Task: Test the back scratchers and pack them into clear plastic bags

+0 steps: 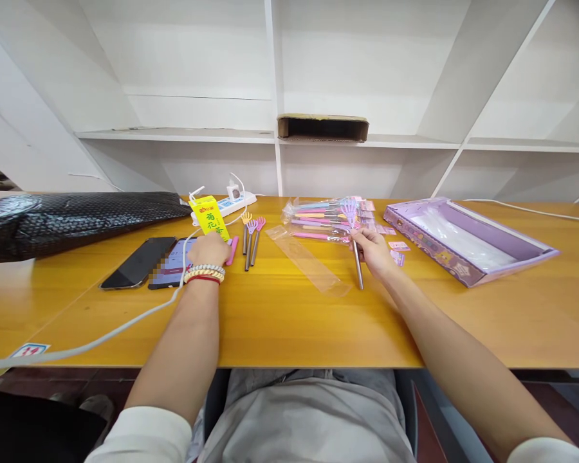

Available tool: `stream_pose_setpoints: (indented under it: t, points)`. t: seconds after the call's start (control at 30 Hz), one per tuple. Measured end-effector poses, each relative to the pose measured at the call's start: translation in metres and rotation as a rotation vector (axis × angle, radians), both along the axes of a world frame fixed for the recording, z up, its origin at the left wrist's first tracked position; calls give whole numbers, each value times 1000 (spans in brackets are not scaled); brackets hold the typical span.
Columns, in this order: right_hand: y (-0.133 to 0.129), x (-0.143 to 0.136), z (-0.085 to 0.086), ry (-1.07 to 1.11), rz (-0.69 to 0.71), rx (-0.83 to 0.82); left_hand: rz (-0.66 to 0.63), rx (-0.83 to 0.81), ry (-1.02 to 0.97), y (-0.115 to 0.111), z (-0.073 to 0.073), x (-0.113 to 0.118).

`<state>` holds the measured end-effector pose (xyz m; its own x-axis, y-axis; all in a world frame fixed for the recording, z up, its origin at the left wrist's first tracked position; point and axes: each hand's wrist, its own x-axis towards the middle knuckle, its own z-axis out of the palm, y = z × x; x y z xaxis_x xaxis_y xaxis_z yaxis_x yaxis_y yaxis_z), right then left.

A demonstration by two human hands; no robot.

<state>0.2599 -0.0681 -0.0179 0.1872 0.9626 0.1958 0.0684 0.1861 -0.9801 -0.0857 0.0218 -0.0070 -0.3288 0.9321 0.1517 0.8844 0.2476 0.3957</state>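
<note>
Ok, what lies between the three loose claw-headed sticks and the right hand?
The head view shows a clear plastic sleeve there and, farther back, part of the pile of wrapped sticks.

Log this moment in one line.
left hand: at pink item, grip unclear | right hand: holding purple scratcher | between hands: three scratchers, clear sleeve

On my remote feed, I see the held scratcher (350, 212) in lilac with a silvery shaft, and three loose scratchers (251, 226) with yellow-orange, lilac and pink heads over metallic grey shafts. The bundle (318, 222) mixes pinks, blue and pale yellow. I make out a bright pink handle (232, 251) and a vivid yellow packet (211, 220) lettered in green. The tray (429, 247) is purple with printed decoration, the bag (87, 218) black with a bubbled pattern, the tabletop (280, 328) honey-yellow, the shelves (367, 58) white.
</note>
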Motion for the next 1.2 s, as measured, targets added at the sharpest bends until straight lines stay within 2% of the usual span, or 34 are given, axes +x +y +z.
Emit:
stream_pose_setpoints:
  t: [0.1,0.2,0.27,0.37,0.47,0.53,0.63,0.77,0.9,1.03,1.2]
  points:
    - [0,0,-1,-14,0,14,82,-88,130,-1,1,3]
    - [1,-1,-1,52,33,30,67,-78,138,-6,9,8]
    - [1,-2,0,139,65,47,-2,-34,129,-10,15,15]
    - [1,-3,3,295,90,64,-247,181,77,-17,17,36]
    - [0,-3,6,442,102,70,-540,391,-33,-29,7,69]
    - [0,-1,7,516,103,76,-765,395,-76,-39,-2,90]
    - [2,3,5,574,105,67,-936,351,-211,-52,-13,112]
    - [3,5,4,619,68,38,-967,368,-382,-56,-17,117]
    - [2,6,7,666,42,36,-953,364,-327,-50,-17,111]
    - [2,7,8,607,33,25,-973,386,-301,-50,-18,111]
    - [0,5,6,574,101,-45,-1014,391,-238,-54,-20,115]
